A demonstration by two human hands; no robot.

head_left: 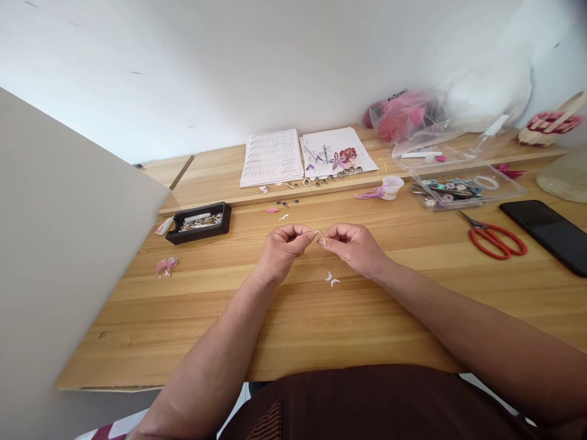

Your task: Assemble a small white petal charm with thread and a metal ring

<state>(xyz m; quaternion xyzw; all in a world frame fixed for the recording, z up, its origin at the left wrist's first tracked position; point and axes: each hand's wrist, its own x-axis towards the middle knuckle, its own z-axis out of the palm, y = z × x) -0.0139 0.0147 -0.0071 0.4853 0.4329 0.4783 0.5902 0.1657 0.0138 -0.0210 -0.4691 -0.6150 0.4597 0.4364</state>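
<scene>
Between my two hands, over the middle of the table, is a small thin curved strip (323,237), pale yellowish in colour. My left hand (285,247) pinches one end of it between thumb and forefinger. My right hand (355,247) pinches the other end, its fingertips almost touching the left ones. What the strip is made of is too small to tell. Just below the hands, two white crescent-shaped pieces (332,279) lie on the wood. Beyond the left hand lie a small wavy white piece (284,217) and a pink piece (273,211).
Red-handled scissors (498,240) and a black phone (545,235) lie at right, near a clear box (468,192) of threads. A black tray (199,223) of beads sits at left. Paper sheets (271,157) and a small white cup (392,187) are at the back.
</scene>
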